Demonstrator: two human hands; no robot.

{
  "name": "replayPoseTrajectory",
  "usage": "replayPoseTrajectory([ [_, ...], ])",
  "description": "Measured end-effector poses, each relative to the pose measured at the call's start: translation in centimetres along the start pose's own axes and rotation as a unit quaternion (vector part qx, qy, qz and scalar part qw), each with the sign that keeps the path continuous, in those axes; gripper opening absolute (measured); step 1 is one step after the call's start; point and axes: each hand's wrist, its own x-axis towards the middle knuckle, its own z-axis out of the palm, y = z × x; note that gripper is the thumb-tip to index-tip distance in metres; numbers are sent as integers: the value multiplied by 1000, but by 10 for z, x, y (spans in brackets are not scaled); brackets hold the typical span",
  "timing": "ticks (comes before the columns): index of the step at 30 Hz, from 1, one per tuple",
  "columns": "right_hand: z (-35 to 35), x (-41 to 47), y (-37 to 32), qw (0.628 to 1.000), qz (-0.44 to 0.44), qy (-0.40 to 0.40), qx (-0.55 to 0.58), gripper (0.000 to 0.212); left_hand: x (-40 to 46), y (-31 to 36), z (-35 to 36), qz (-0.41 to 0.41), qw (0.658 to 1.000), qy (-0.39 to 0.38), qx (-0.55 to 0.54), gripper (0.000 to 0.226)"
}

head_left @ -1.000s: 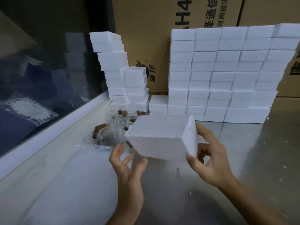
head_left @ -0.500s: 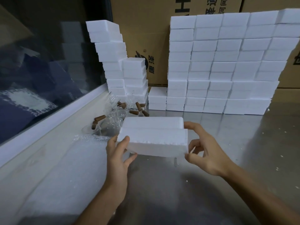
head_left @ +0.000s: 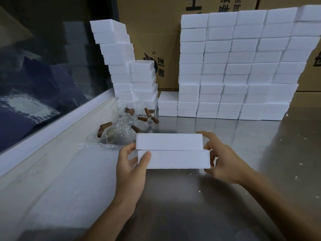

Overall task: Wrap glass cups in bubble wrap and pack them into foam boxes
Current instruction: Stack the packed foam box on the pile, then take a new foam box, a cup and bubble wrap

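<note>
You hold one foam box [head_left: 171, 153] just above the middle of the steel tabletop [head_left: 243, 171], one hand at each end. Your left hand [head_left: 131, 168] grips the left end, thumb curled across the front of the lower half and fingers behind. Your right hand [head_left: 224, 160] pinches the right end, fingers bent round its edge. The two halves sit slightly offset, a seam showing between them.

The step looks like parting lid from base. Hold the lower half steady with your left hand and lift the upper half straight up with your right; foam crumbles, so pull evenly instead of levering at a corner.

The glass cups [head_left: 128, 119] with brown handles stand clustered near the tabletop's far left edge, well apart from the box, with a sheet of bubble wrap [head_left: 57, 180] spread along the left side. Stacks of foam boxes [head_left: 234, 66] line the far edge against cardboard cartons [head_left: 152, 32]. A dark window [head_left: 43, 66] runs along the left. White crumbs dot the steel.
</note>
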Motion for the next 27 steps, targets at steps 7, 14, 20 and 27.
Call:
replayPoseTrajectory([
  [7, -6, 3, 3, 995, 65, -58, 55, 86, -3, 6, 1, 10, 992, -12, 123, 31],
  [14, -19, 3, -3, 963, 146, -101, 205, 66, 4, 17, -7, -33, 976, -91, 194, 28],
  [20, -15, 2, -10, 964, 193, -105, 151, 51, 5, 21, -10, -69, 957, -146, 241, 45],
  [27, -3, 6, -12, 981, 159, 13, 112, 101, 15, 26, -4, -6, 927, -98, 362, 45],
])
